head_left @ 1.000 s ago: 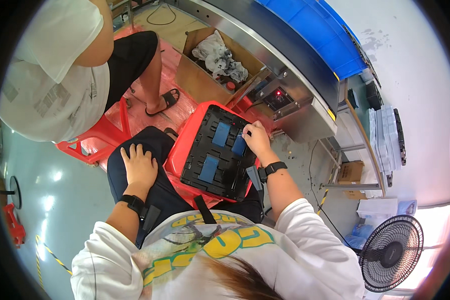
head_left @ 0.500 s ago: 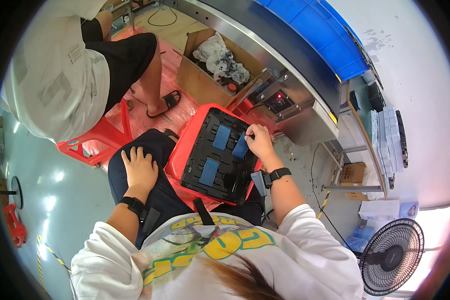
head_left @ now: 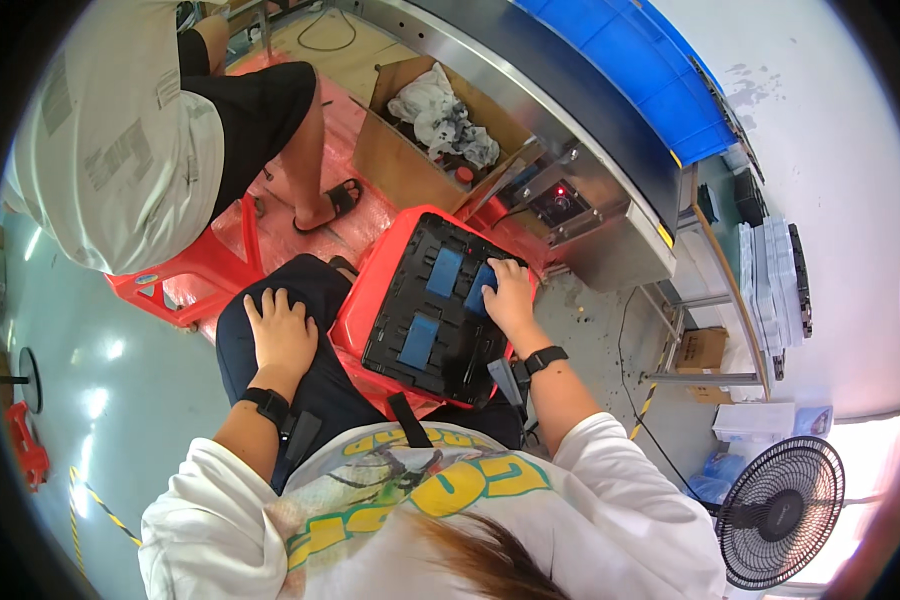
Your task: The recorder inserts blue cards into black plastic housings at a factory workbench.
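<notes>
My left hand (head_left: 282, 328) lies flat on my dark-trousered thigh, fingers spread, holding nothing. My right hand (head_left: 508, 298) rests over the right side of a black molded tray (head_left: 385, 335). Its fingers reach onto a blue rectangular piece (head_left: 478, 292) set in the tray and hide part of it; thumb and fingers are apart. Two more blue rectangular pieces sit in the tray, an upper one (head_left: 444, 272) and a lower one (head_left: 419, 341). Underneath, a red plastic stool (head_left: 352, 318) carries the tray in front of my lap.
A person in a pale top (head_left: 120, 150) sits on a red stool (head_left: 155, 285) at left. Beyond my tray stand a cardboard box (head_left: 395, 150) holding crumpled plastic and a black-belted conveyor (head_left: 610, 110) bearing a blue crate (head_left: 660, 80). A black fan (head_left: 782, 512) is at lower right.
My right hand has gone from a raised pinch at the tray's right edge to lying lower over the right blue piece, fingers extended. My left hand has stayed on the thigh.
</notes>
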